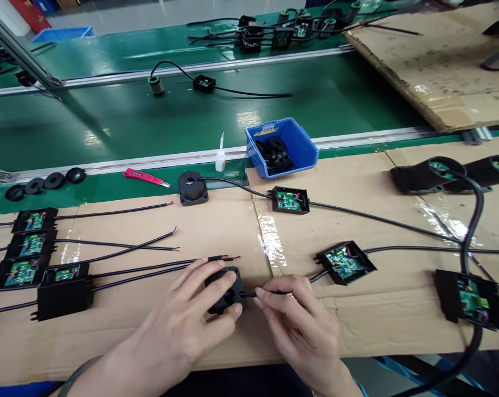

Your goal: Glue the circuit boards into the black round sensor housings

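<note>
Fingers of the left hand (183, 325) are spread over a black square-flanged housing (239, 284), with the thumb against its near side; the housing sits on the cardboard (269, 336), held between these fingers and thumb. Thumb and index finger of the right hand (305, 325) pinch a black cable (250, 294) just beside the flange, its line leading under that hand towards an open circuit box (345, 263). Good handling here would probably mean bracing the housing flat with the left hand, gripping the cable close to its entry and guiding it straight in line with the notch, with short, gentle pushes or pulls rather than a bend. Slack towards the circuit box matters too, since a hard tug could strain its wiring. Much of the housing's interior lies under the left fingers, so whether wires or a cable end sit inside cannot be made out, nor which way the cable is being worked. The right palm hides a stretch of cable, and the circuit boxes (21, 272) at far left have cables cut off by the frame.
</note>
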`<state>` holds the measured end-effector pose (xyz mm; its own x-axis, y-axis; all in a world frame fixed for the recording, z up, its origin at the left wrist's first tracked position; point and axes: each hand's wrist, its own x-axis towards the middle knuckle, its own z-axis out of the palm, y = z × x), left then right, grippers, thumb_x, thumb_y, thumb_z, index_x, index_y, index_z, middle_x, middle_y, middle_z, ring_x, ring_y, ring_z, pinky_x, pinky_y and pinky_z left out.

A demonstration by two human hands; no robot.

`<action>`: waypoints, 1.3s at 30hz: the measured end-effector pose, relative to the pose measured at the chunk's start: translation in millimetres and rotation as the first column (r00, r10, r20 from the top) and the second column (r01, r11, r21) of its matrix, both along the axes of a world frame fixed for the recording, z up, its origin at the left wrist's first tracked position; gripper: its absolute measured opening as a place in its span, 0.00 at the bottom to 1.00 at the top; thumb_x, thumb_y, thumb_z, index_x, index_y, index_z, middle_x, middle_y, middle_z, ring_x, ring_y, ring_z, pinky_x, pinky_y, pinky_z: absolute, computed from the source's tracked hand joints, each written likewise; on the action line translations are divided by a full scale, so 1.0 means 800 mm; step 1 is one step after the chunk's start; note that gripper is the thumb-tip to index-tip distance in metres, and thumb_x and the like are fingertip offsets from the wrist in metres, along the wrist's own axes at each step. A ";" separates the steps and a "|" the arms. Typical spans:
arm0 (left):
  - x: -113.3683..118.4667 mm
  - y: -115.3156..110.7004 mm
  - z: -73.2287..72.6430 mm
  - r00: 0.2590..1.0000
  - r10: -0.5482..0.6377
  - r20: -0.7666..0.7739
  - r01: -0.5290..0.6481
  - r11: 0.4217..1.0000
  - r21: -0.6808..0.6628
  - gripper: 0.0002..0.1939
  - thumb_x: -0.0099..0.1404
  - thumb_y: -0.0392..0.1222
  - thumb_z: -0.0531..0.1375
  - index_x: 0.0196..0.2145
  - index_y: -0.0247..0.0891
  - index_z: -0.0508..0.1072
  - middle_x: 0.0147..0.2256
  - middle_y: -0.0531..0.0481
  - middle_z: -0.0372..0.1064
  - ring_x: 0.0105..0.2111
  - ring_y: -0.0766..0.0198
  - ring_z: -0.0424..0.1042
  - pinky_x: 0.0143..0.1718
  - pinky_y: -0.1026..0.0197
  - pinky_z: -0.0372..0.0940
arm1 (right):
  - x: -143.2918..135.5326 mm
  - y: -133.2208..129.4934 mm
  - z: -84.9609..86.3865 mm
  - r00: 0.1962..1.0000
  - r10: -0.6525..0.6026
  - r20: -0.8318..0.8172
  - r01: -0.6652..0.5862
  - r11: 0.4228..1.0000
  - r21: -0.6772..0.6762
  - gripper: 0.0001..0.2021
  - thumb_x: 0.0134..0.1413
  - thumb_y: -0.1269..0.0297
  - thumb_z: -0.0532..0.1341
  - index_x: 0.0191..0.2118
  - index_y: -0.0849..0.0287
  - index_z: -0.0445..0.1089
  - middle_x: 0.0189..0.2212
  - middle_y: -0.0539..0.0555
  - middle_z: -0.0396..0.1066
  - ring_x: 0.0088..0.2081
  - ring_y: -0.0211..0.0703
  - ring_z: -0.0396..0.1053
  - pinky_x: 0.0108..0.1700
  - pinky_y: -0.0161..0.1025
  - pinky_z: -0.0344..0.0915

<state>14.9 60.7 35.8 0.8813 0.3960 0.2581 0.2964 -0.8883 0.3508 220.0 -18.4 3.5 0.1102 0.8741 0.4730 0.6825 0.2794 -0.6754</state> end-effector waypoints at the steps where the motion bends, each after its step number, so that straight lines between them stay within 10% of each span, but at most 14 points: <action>1: 0.004 -0.001 0.000 1.000 0.003 -0.007 -0.003 0.999 0.044 0.09 0.69 0.29 0.58 0.44 0.37 0.75 0.53 0.39 0.72 0.59 0.46 0.65 0.59 0.34 0.64 | 0.001 0.001 0.000 1.000 0.003 -0.002 -0.003 1.000 -0.005 0.11 0.55 0.81 0.61 0.38 0.56 0.73 0.31 0.53 0.70 0.32 0.40 0.69 0.33 0.39 0.69; 10: 0.017 -0.005 -0.022 0.993 0.054 0.106 -0.066 0.992 0.112 0.06 0.67 0.32 0.59 0.31 0.38 0.72 0.44 0.41 0.73 0.54 0.46 0.73 0.58 0.31 0.63 | 0.004 -0.019 0.010 0.986 -0.053 0.155 0.048 0.998 0.036 0.11 0.57 0.77 0.62 0.42 0.56 0.74 0.35 0.57 0.73 0.35 0.43 0.73 0.37 0.40 0.71; 16: 0.004 -0.005 -0.048 0.963 0.107 0.247 -0.086 0.992 -0.093 0.09 0.68 0.30 0.58 0.42 0.40 0.74 0.46 0.43 0.67 0.50 0.58 0.73 0.45 0.58 0.76 | -0.018 -0.026 0.000 0.996 0.091 0.006 -0.083 0.931 -0.355 0.16 0.67 0.67 0.53 0.57 0.56 0.68 0.46 0.59 0.77 0.48 0.47 0.76 0.47 0.41 0.76; 21: 0.002 -0.005 -0.059 0.944 0.099 0.315 -0.046 0.984 -0.171 0.09 0.68 0.31 0.59 0.44 0.40 0.75 0.47 0.42 0.65 0.48 0.59 0.73 0.41 0.60 0.76 | -0.032 -0.013 -0.011 0.982 0.089 -0.166 -0.153 0.888 -0.434 0.20 0.68 0.61 0.53 0.61 0.57 0.66 0.56 0.64 0.70 0.59 0.51 0.67 0.58 0.51 0.69; 30: 0.010 -0.001 -0.059 0.921 0.067 0.383 -0.113 0.988 0.100 0.07 0.66 0.33 0.58 0.35 0.38 0.76 0.40 0.42 0.70 0.44 0.58 0.76 0.43 0.59 0.76 | -0.025 0.005 -0.032 0.852 -0.022 -0.523 -0.239 0.873 -0.425 0.14 0.64 0.59 0.57 0.50 0.58 0.73 0.40 0.56 0.73 0.36 0.42 0.73 0.35 0.37 0.74; 39: 0.008 -0.003 -0.060 0.928 0.069 0.365 -0.145 0.972 0.184 0.06 0.67 0.35 0.57 0.39 0.37 0.75 0.44 0.38 0.76 0.44 0.56 0.79 0.43 0.59 0.77 | -0.025 -0.017 -0.020 0.911 0.020 -0.412 -0.202 0.894 -0.401 0.10 0.63 0.62 0.58 0.47 0.59 0.69 0.29 0.50 0.72 0.27 0.38 0.72 0.28 0.34 0.71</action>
